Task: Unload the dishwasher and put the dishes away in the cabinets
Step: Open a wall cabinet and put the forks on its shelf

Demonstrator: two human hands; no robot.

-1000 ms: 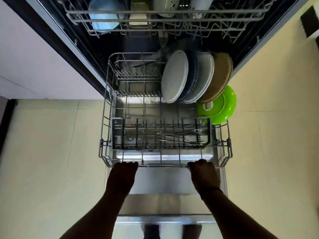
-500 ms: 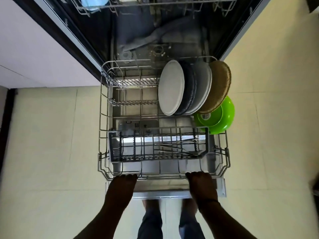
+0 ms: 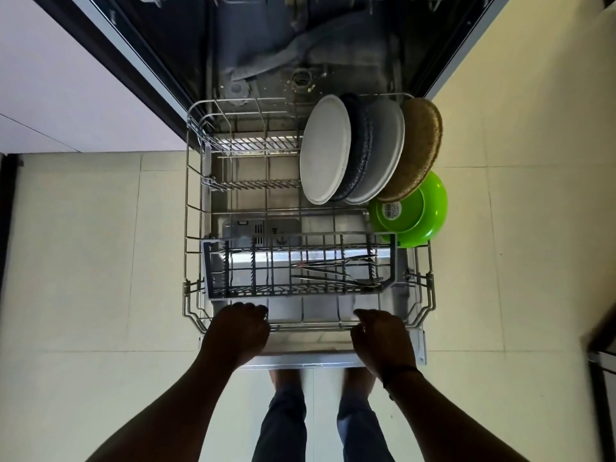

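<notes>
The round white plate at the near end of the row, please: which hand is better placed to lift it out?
Probably the right hand: the round white plate stands on its side of the wire rack, while the left hand grips the opposite end.

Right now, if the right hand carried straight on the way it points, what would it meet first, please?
Probably the cutlery basket. The right hand sits at the lower rack's front rim, pointing into the rack; the basket lies just beyond, though the hand might pass above it.

Only lettering: round sticker [image 3: 394, 209] inside green bowl [image 3: 430, 208], right of frame, in lower rack; print too small to read. No other text, brand, number or sign legible.
</notes>
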